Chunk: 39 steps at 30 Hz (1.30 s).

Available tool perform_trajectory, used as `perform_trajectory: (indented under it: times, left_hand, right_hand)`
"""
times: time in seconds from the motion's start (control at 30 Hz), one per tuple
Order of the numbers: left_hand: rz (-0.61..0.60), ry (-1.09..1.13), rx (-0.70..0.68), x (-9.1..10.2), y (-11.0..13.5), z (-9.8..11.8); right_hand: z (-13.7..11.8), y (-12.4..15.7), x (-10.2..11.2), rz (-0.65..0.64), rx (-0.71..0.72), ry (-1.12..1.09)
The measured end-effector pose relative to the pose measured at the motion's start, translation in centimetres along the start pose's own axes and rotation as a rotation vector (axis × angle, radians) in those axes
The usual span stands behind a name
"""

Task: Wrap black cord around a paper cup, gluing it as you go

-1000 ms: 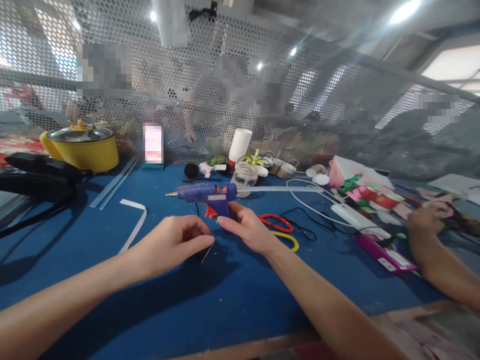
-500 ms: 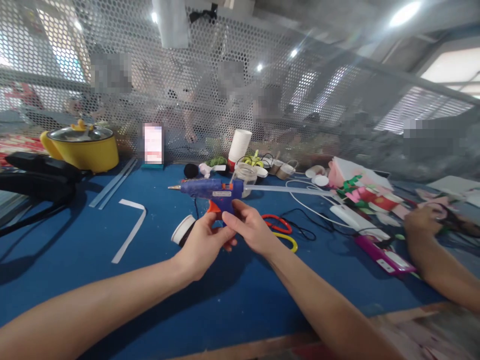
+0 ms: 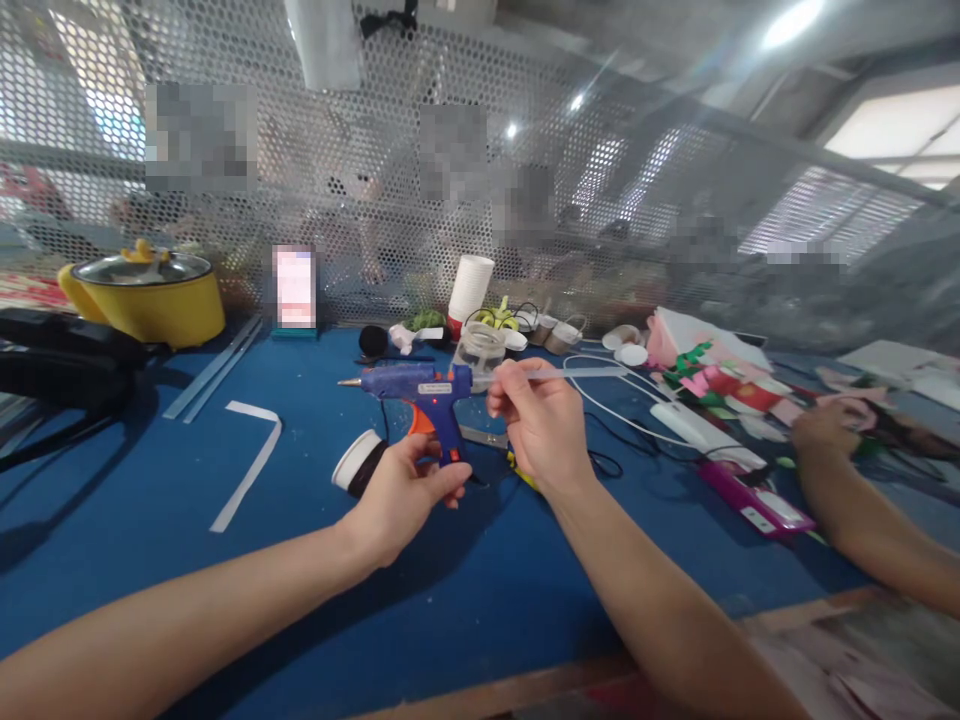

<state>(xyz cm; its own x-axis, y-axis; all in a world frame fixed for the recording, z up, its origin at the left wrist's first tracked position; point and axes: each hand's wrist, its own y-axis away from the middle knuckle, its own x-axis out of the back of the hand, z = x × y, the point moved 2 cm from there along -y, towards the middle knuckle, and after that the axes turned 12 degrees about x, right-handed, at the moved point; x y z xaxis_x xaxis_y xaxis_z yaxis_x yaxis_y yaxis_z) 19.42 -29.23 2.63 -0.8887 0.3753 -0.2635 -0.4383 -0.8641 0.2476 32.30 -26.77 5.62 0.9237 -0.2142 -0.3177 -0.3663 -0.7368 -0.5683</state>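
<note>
A blue hot glue gun (image 3: 405,381) with an orange trigger points left above the table. My left hand (image 3: 401,490) is closed around the lower part of its handle. From the back of the gun a clear glue stick (image 3: 592,373) sticks out to the right. My right hand (image 3: 544,420) pinches that stick just behind the gun. Under the gun lies a white roll with a black band (image 3: 356,462). A pair of scissors (image 3: 487,437) is partly hidden behind my right hand. To the left a bent white strip (image 3: 255,455) lies flat.
A yellow pot (image 3: 150,305), a lit phone (image 3: 295,287), a glass jar (image 3: 480,345) and stacked paper cups (image 3: 470,285) stand along the back. At right are a purple power strip (image 3: 754,500), cables, paper flowers (image 3: 720,380) and another person's hand (image 3: 825,430).
My right hand has moved from the gun's handle up and right to the glue stick. My left hand still holds the handle, and a small red light now shows on the gun.
</note>
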Motion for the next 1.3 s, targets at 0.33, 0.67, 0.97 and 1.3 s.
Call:
perform_trajectory:
  times: [0.33,0.67,0.97,1.3]
  left_hand:
    - [0.022,-0.072,-0.012,0.0,-0.2,0.0]
    - [0.22,-1.0,-0.276,5.6,3.2,3.9]
    - [-0.065,-0.669,0.163,8.3,0.3,1.7]
    - [0.02,-0.588,-0.101,7.7,1.9,-1.2]
  right_hand:
    - [0.3,1.3,-1.1,-0.413,-0.186,0.105]
    - [-0.4,1.0,-0.7,-0.479,-0.267,0.114]
    - [1.3,2.8,-0.7,-0.431,-0.457,0.249]
    - [3.0,4.8,-0.7,-0.342,-0.635,-0.02]
